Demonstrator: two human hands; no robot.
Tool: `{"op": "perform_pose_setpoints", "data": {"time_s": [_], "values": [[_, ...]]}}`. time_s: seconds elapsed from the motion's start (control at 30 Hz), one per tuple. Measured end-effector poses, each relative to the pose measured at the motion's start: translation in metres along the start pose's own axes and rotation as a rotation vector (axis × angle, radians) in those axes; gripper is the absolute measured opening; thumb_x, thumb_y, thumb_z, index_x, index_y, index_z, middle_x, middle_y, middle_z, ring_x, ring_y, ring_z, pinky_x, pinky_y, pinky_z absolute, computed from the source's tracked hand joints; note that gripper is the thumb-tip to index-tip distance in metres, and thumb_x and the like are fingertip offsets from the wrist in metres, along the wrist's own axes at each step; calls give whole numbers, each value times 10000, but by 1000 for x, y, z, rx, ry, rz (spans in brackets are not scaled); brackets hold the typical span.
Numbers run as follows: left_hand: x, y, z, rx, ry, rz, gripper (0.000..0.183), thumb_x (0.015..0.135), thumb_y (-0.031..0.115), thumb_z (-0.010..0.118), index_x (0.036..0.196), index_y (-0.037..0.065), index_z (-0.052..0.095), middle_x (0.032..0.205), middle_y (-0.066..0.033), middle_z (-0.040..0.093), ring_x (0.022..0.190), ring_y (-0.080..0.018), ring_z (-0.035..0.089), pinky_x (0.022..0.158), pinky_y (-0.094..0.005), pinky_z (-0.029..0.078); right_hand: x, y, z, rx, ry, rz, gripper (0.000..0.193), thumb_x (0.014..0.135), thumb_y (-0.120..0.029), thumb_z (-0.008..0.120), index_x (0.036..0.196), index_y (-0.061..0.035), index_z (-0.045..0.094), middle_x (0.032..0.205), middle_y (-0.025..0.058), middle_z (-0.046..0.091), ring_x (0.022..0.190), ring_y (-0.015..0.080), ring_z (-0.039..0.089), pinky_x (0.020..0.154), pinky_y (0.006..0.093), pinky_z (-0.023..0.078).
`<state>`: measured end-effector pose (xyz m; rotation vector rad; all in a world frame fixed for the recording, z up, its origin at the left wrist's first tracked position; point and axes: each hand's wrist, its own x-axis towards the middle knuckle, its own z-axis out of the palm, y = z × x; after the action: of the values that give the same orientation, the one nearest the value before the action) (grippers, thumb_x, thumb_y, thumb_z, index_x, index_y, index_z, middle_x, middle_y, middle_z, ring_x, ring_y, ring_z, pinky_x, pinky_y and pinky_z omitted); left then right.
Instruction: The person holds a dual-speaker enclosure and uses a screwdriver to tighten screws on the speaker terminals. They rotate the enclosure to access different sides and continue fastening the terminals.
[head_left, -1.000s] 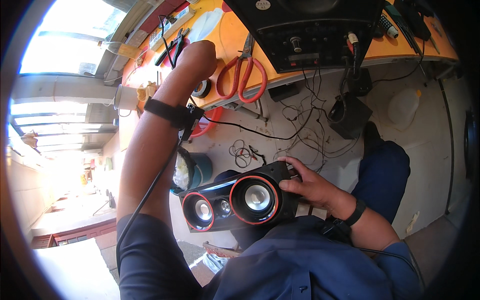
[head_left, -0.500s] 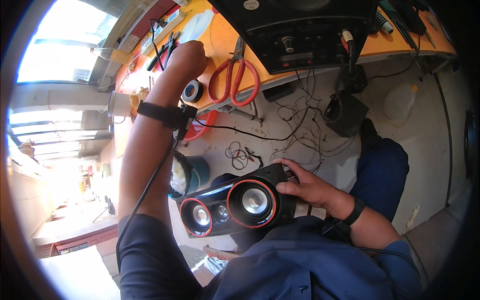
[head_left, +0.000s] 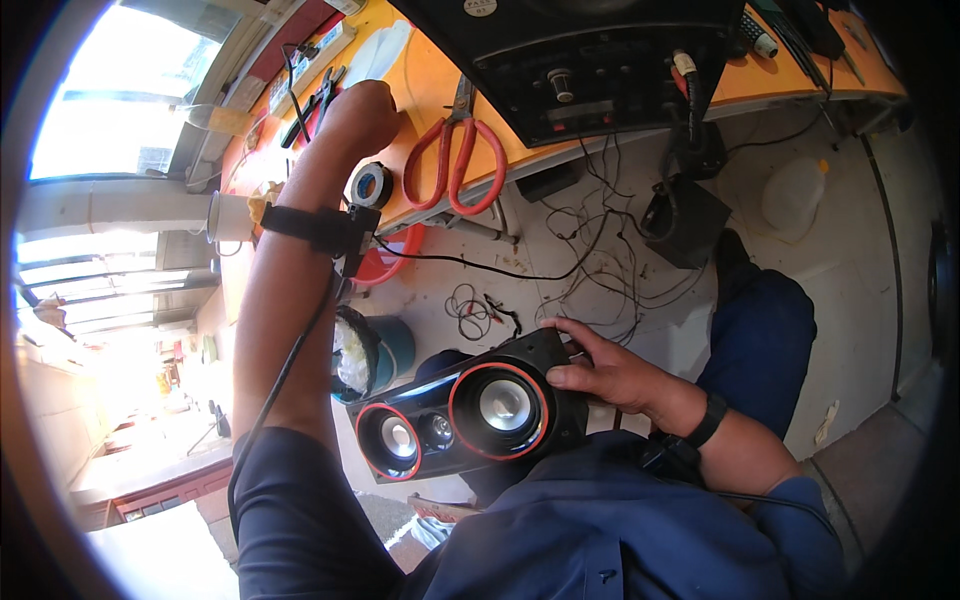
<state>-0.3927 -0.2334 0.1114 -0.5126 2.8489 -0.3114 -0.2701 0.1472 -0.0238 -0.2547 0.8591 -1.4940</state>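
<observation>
On my lap rests a black speaker (head_left: 463, 466) with two large red-ringed cones and a small one between them. Its right end is in the grip of my right hand (head_left: 612, 376), thumb on the front edge and fingers over the top. Up at the orange table my left hand (head_left: 358, 118) is closed, knuckles up. Its curled fingers are turned away, so what they hold, if anything, is hidden. Beside it lie dark-handled pliers (head_left: 318, 108), a roll of tape (head_left: 371, 186) and large red-handled scissors (head_left: 455, 160).
A big black box with knobs and plugs (head_left: 590, 75) stands on the orange table (head_left: 425, 85). Tangled cables (head_left: 600, 250) and a black box (head_left: 686, 222) lie on the floor. A bucket (head_left: 390, 350) stands left of my legs. A cable runs along my left arm.
The view has shifted slightly, so the tabletop things sit a little further left. My left hand remains closed over the table, and my right hand keeps its grip on the speaker.
</observation>
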Motion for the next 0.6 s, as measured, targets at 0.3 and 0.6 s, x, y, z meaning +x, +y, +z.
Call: {"op": "perform_pose_setpoints", "data": {"time_s": [0.3,0.6], "values": [[-111,17,-54,-645,170,201,224,995,142,591,1138,24,717,851,-55,706,699,-113,631,608,-275,472,-4,2,4,-63,48,41,804,918,-415,763,1526,-49,386,1244,165,642,1105,169,624,954,309,499],[-258,85,-50,-926,-267,199,114,916,2,651,1020,-33,681,884,-98,686,789,-169,705,713,-310,544,-14,-6,9,-113,25,97,971,850,-571,746,1606,-157,299,1490,161,463,1351,300,461,999,503,460]]}}
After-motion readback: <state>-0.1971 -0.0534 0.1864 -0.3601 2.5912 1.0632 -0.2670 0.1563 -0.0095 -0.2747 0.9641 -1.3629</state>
